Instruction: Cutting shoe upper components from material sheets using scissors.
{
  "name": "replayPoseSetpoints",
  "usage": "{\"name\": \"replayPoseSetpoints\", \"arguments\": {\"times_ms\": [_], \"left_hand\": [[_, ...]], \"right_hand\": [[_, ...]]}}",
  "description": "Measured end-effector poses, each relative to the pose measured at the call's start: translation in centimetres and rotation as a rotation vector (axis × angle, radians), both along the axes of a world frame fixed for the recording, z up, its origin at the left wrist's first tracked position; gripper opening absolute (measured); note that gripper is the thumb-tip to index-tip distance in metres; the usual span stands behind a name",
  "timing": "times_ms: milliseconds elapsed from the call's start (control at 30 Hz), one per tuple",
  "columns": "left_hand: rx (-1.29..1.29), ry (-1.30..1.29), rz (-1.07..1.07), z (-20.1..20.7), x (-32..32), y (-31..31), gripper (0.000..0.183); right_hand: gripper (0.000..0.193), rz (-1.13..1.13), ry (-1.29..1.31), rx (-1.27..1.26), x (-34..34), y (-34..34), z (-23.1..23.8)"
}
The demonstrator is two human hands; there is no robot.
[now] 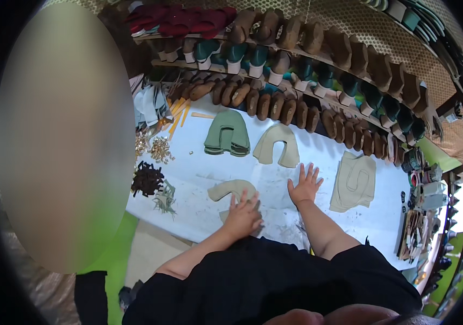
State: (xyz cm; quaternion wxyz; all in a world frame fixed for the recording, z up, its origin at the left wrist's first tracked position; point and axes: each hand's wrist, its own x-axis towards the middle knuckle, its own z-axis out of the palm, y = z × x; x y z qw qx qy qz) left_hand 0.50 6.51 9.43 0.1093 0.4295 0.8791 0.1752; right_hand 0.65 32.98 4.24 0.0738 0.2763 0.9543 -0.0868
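A white work table (185,173) fills the middle of the room. At its near side the left hand (244,216), fingers loosely spread, lies over one end of a curved beige piece (223,189); slightly farther in, the right hand (305,185) is splayed wide, just nearer than a U-shaped beige piece (264,147). Beside that sits a green stack (214,130), and beyond stand brown shoe forms (264,107)

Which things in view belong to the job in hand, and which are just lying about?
Likely in the job:
curved beige piece, at the left hand
beige arch, beyond the right hand
green stack

Apparently just lying about:
dark strips
gold fittings
yellow strips
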Motion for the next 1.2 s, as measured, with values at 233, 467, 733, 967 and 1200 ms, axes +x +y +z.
{"name": "replayPoseSetpoints", "arguments": {"times_ms": [233,467,733,967,1200], "left_hand": [[-0.15,0.059,0.641,-0.4,-4.4,-4.6,0.056],[-0.15,-0.03,0.525,-1.5,-7.7,-8.0,0.037],[-0.003,0.016,0.47,-0.7,-10.4,-6.4,0.031],[-0.024,0.029,0.163,-2.7,-10.9,-2.6,0.045],[-0.197,-0.073,0.109,-2.3,-12.0,-1.8,0.03]], "right_hand": [[0.081,0.001,0.007,0.011,0.2,0.0,-0.2],[0.081,-0.008,0.005,0.003,-0.1,0.0,-0.3],[0.08,-0.021,0.037,0.023,-0.1,0.1,-0.5],[0.079,-0.04,0.023,0.04,-0.2,-0.3,-0.3],[0.077,-0.059,0.022,0.046,-0.1,-0.4,0.4]]}}
